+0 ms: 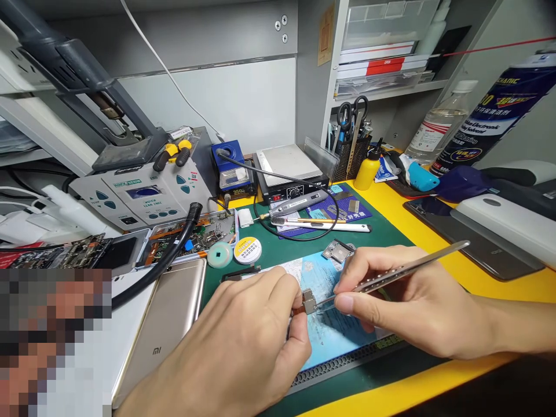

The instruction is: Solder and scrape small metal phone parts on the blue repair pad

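A yellow tabletop (391, 217) is partly covered by a green mat (382, 234) and backed by grey shelving (313, 58). One small silver metal part (309, 302), two phones (one gold (167, 324), one glossy black (473, 237)) and one yellow plastic bottle (367, 171) are seen. The gold phone is crossed by a black hose (178, 246). Above a light-blue pad (334, 341), the part is pinched between the left hand's (256, 330) thumb and forefinger; slim silver tweezers (403, 271) are pinched by the right hand's (408, 307) fingers, tips at the part's edge
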`<state>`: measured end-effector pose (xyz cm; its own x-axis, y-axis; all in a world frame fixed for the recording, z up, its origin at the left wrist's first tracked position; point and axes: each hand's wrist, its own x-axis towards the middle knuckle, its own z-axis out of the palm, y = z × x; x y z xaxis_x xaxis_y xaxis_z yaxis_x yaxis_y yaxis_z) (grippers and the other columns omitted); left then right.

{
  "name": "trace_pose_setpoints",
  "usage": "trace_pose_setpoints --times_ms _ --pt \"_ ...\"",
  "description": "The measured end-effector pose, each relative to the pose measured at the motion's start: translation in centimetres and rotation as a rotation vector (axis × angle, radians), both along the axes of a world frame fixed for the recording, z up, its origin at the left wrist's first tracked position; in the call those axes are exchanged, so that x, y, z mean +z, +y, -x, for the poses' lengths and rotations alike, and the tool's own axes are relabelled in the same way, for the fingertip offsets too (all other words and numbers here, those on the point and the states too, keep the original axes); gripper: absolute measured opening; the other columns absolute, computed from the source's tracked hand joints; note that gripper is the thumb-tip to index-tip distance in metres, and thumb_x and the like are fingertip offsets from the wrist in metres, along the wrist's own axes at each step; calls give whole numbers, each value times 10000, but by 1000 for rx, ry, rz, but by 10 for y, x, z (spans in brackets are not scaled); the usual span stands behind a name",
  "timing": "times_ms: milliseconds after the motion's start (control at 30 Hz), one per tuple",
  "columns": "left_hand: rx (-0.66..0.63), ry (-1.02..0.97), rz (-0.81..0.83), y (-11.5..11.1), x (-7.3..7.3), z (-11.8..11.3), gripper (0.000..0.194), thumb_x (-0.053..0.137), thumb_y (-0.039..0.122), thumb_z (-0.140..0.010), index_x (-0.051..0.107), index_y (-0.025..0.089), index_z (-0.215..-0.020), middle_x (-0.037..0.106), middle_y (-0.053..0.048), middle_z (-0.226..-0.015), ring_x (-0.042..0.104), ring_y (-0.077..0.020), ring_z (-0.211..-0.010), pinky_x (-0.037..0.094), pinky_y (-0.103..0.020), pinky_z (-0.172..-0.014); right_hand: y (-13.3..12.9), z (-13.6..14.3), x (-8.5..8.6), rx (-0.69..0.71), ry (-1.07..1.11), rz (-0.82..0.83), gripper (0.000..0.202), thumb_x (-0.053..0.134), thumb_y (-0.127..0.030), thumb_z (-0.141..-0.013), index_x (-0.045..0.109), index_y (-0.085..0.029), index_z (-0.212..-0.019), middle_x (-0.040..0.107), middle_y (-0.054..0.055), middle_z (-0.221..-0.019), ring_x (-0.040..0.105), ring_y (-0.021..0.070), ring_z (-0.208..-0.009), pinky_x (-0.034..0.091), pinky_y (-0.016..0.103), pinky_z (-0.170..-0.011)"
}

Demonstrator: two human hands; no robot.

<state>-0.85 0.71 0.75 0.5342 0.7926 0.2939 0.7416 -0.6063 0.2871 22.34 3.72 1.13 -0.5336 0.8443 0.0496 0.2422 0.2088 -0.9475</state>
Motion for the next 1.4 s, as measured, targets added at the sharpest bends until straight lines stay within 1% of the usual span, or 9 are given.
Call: trace_pose_setpoints --times_ms 133,267,400,667,867,967,1100,1233,1400 --pt "-3 -10 6 0 1 0 138 574 129 -820 497 242 -837 569 40 -759 560 -168 -682 371 -315 -570 1 0 1 -1 -5 30 165 743 -294 -843 668 -179 -749 605 -10 -581 536 107 -488 418 207 -436" --pt "-6 -11 20 -1 1 1 119 569 134 -827 511 237 -846 574 33 -762 564 -170 -691 376 -310 -571 1 -1 1 -34 71 197 173 816 -230 -765 651 -183 -747 603 -37 -536 555 94 -464 423 161 -418" --pt "-4 -15 41 0 1 0 86 556 149 -853 526 228 -836 572 19 -762 562 -175 -705 388 -311 -590 5 -2 2 -72 192 326 215 816 -216 -760 605 -181 -747 619 -45 -512 524 69 -378 367 117 -333" --pt "-3 -55 121 -1 1 4 106 558 140 -853 541 236 -894 591 18 -818 559 -167 -767 410 -307 -669 13 -2 -1 -119 324 342 209 776 -271 -810 592 -179 -771 660 -14 -592 571 100 -371 363 138 -290" --pt "19 -54 192 -2 12 3 88 586 190 -822 544 239 -882 590 32 -800 575 -146 -740 435 -289 -649 16 -8 9 -227 370 162 223 767 -311 -830 587 -199 -763 612 -45 -547 552 97 -380 351 163 -313" --pt "19 -56 188 -2 17 1 87 578 183 -806 543 232 -868 586 31 -785 579 -138 -712 447 -278 -629 23 -12 16 -337 304 -48 207 731 -364 -864 587 -222 -816 596 -48 -493 532 116 -374 340 198 -327" --pt "29 -51 149 -3 21 1 71 563 165 -815 538 223 -848 576 33 -743 565 -118 -644 436 -251 -572 40 -22 24 -470 52 -363 205 670 -414 -901 589 -230 -861 547 -58 -461 508 125 -385 345 235 -374" --pt "-35 -127 0 -3 23 4 109 533 131 -847 512 207 -773 531 39 -664 513 -91 -564 416 -223 -533 64 -47 33 -234 -307 -488 160 542 -346 -961 607 -214 -898 643 -5 -678 609 150 -572 423 252 -512" --pt "35 -292 -229 3 20 16 167 595 105 -838 526 205 -723 502 53 -608 470 -79 -510 361 -216 -470 75 -69 45 8 -458 -522 78 611 -208 -869 684 -202 -844 723 26 -827 652 187 -731 445 268 -652"
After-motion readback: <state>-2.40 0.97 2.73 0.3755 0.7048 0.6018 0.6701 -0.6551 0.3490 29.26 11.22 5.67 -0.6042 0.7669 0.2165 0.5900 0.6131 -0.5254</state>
